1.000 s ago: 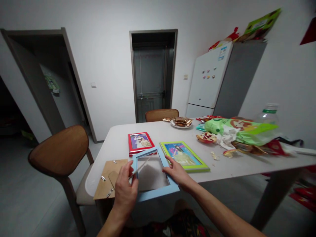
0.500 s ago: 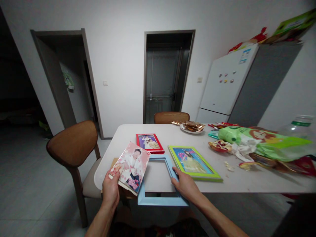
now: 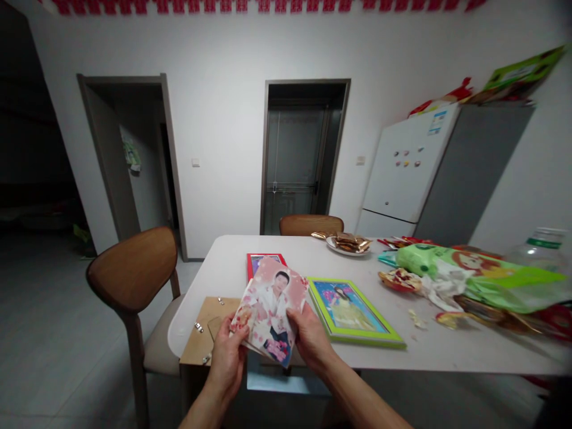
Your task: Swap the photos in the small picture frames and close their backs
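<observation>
A pink photo (image 3: 273, 310) of a person in white is held between my two hands above the table's front edge. My left hand (image 3: 230, 351) is closed on its lower left side, where the edges of another sheet show beneath it. Fingers of my right hand (image 3: 308, 333) pinch its right edge. Below the photo lies the blue frame (image 3: 290, 381), mostly hidden. To the left is a brown backing board (image 3: 201, 322) with metal clips. A red-framed picture (image 3: 253, 262) is partly covered by the photo, and a green-framed picture (image 3: 355, 310) lies at the right.
On the white table (image 3: 223, 250) are a plate of wrapped snacks (image 3: 348, 243), a pomegranate piece (image 3: 400, 280), crumpled tissue, peel bits and a green bag (image 3: 478, 268). A large clear bottle (image 3: 543, 250) stands far right. Wooden chairs (image 3: 134, 268) stand left and behind.
My right hand has let go of the blue frame and taken the photo's right edge. The photo has moved right and turned more upright. The backing board is more exposed, and the view has tilted up.
</observation>
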### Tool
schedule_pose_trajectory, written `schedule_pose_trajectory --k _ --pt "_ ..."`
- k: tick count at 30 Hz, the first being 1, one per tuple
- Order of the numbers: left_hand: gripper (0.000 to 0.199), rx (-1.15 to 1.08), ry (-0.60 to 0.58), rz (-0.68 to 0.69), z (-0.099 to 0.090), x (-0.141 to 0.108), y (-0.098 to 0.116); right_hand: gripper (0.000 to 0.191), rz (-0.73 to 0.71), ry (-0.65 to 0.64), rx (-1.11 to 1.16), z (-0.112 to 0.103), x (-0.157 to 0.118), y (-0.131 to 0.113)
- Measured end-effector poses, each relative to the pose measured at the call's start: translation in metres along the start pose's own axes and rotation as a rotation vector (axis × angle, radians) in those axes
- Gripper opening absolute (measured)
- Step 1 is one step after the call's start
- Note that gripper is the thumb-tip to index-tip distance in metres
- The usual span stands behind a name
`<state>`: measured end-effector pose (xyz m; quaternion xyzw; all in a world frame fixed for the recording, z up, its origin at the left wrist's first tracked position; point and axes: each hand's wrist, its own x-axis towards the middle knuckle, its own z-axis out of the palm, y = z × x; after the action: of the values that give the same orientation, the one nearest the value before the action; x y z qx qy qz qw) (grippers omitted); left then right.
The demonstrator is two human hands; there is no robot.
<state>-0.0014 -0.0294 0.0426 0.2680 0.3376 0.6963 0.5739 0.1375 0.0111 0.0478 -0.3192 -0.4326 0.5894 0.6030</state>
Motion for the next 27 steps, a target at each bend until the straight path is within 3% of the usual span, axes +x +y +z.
schedule_pose_trajectory --k 3,7,15,22,27 --pt "0.029 0.221 -0.132 -0.008 -0.001 0.011 0.008 0.047 -0.178 0.035 -0.151 -0.004 0.008 -0.015" --pt "0.022 0.482 -0.194 0.156 0.005 0.033 0.022 0.035 -0.149 -0.032 -0.230 -0.006 0.009 -0.031" --pt "0.017 0.569 -0.139 0.227 0.006 0.048 0.009 0.033 -0.043 -0.093 -0.347 -0.010 0.010 -0.006" --pt "0.026 0.575 -0.120 0.273 0.006 0.046 0.002 0.028 -0.128 -0.098 -0.408 -0.012 0.013 -0.004" --pt "0.022 0.566 -0.132 0.268 0.006 0.047 0.002 0.027 -0.173 -0.114 -0.474 -0.012 0.010 -0.008"
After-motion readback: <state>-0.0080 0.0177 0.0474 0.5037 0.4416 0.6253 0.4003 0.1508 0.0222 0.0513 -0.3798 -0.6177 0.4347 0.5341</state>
